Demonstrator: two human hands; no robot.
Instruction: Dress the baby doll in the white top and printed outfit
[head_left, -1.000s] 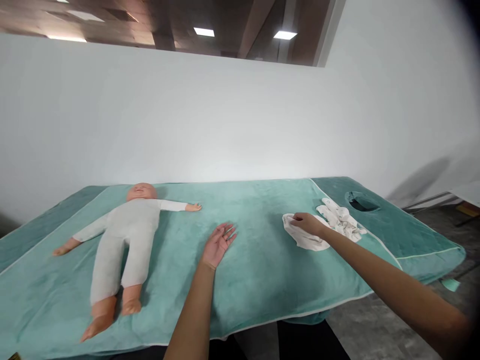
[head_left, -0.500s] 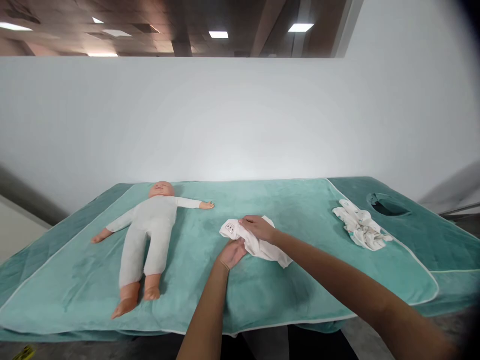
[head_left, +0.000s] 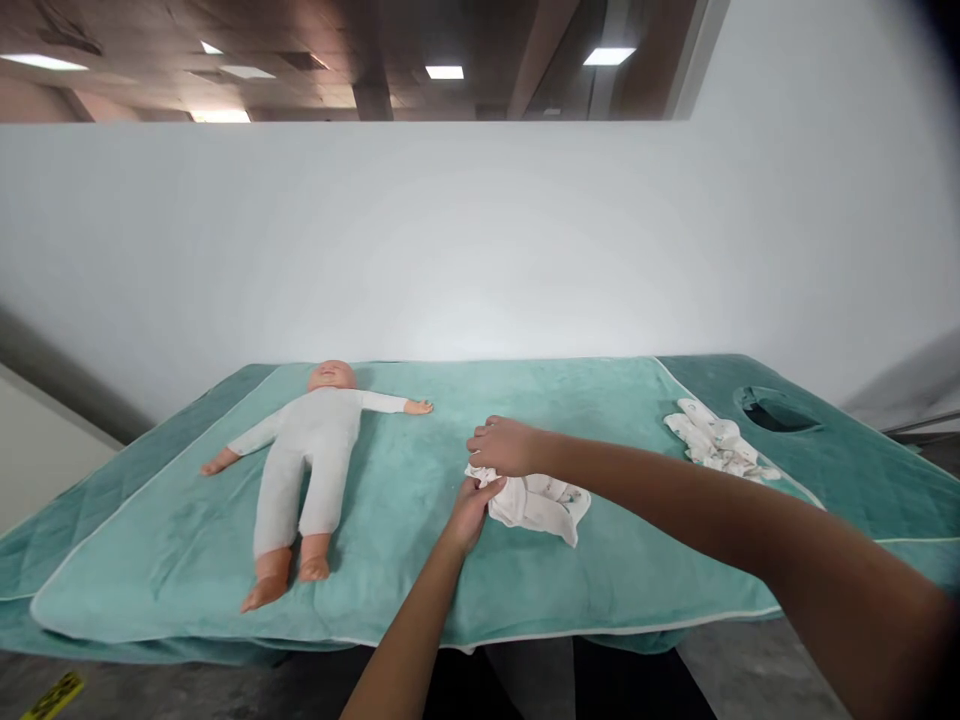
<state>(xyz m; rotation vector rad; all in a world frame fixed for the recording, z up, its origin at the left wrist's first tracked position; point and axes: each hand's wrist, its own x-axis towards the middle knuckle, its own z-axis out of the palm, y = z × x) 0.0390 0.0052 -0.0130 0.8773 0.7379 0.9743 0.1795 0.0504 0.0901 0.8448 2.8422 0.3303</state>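
Note:
A small white patterned baby garment lies bunched on the teal towel near the middle of the bed. My right hand is closed over its left edge from above. My left hand pinches the same edge from below, fingers closed on the cloth. A baby doll in a pale grey suit lies on its back to the left, arms spread, well apart from both hands.
A second crumpled white garment lies at the right of the towel, beside the face hole of the teal massage bed. A white wall stands behind the bed. The floor shows below the near edge.
My right hand carried the white garment from the right side to the middle of the towel. My left hand, flat and open a second ago, has closed on the garment's edge.

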